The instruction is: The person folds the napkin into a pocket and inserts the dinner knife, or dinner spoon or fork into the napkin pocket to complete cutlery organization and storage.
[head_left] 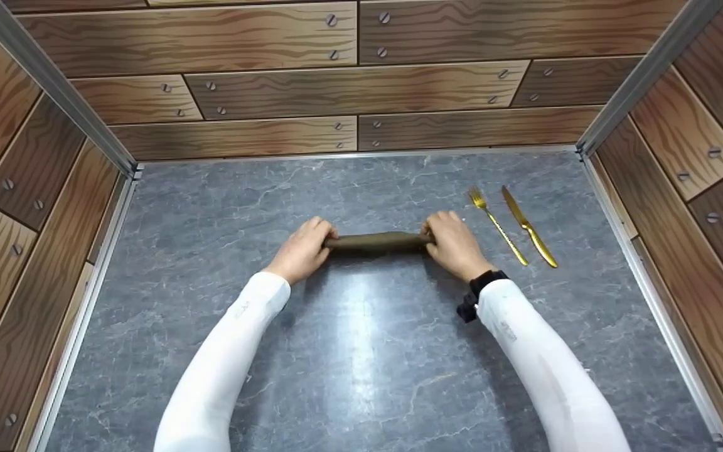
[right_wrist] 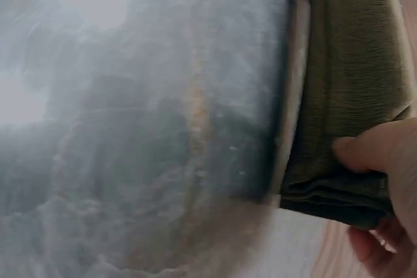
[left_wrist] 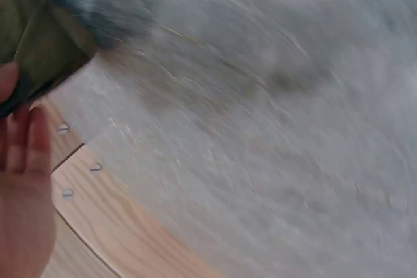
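Observation:
A folded olive-green cloth [head_left: 380, 242] stretches between both hands over the grey marbled table. My left hand [head_left: 302, 250] pinches its left end, and my right hand [head_left: 454, 243] grips the opposite end. Up close in the right wrist view, the cloth [right_wrist: 352, 63] shows several folded layers, with the thumb [right_wrist: 355, 151] pressed on top and fingers curled beneath. The left wrist view is blurred; there a corner of the cloth [left_wrist: 49, 43] sits between thumb and fingers. To the right of the right hand lie a gold fork [head_left: 501, 231] and a gold knife [head_left: 528, 227].
The grey marbled tabletop [head_left: 198, 326] is bordered by metal strips. Wood-patterned panels [head_left: 355, 91] stand at the back, left and right. A black strap with a small device [head_left: 481, 295] is on the right wrist, beside the white sleeve.

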`<state>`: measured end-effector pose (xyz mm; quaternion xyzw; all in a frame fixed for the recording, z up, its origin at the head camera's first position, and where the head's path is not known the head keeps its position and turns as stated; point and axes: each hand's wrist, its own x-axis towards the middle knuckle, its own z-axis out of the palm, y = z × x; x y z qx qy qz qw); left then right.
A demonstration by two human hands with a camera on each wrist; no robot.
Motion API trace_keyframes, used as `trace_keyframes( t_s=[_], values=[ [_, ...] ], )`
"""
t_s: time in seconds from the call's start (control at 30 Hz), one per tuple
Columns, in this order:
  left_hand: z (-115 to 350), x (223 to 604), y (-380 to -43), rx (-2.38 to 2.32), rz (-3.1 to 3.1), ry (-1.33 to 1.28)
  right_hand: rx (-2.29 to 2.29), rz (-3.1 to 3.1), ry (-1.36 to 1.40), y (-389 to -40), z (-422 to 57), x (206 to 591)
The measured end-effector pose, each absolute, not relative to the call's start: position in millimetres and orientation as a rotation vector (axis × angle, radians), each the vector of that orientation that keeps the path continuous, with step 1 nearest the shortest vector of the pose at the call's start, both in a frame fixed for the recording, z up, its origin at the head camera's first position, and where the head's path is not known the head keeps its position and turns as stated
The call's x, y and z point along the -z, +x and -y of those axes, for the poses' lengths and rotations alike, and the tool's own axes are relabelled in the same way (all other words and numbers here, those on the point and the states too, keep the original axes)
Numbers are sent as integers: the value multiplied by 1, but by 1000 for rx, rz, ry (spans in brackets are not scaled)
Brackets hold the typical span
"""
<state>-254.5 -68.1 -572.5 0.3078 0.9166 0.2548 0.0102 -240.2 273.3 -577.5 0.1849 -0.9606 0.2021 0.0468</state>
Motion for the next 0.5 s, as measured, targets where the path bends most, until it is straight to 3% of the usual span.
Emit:
trace_keyframes(
  t_s=[0.5],
  values=[
    [86,605,-233,-466,-2891,1291,-508,2907,788,-210,-273,605]
  ],
)
